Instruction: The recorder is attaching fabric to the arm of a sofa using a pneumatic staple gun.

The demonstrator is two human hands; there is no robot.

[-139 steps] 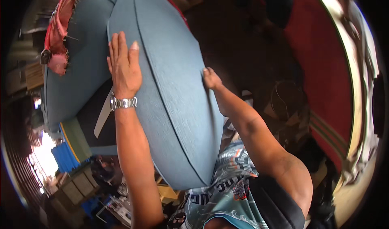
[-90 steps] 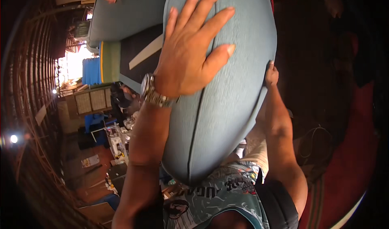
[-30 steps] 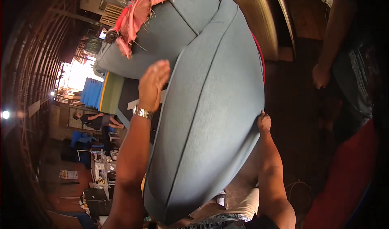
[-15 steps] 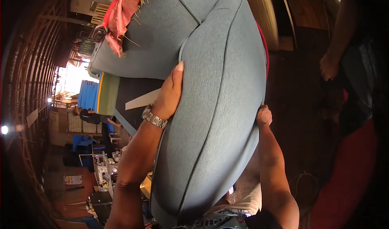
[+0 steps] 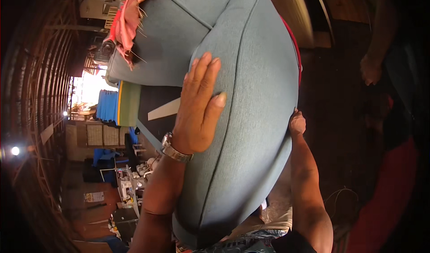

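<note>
A large padded piece covered in grey upholstery fabric, with a dark piped seam along its length, fills the middle and looks like a sofa arm. My left hand, a metal watch on its wrist, lies flat on the fabric left of the seam, fingers stretched out. At the right edge of the piece, my right hand is closed on the fabric's edge; its fingertips are partly hidden. Ragged red cloth with loose threads hangs over the adjoining grey section at the upper left.
Another person's hand hangs at the far right, near a red surface. Sewing machines and blue cloth stand in the workshop at the left. A thin loop of cord lies at the lower right.
My left hand has moved from the piece's left edge onto its top and flattened there. My right hand keeps its grip, slightly further right in the view. The view has shifted a little.
</note>
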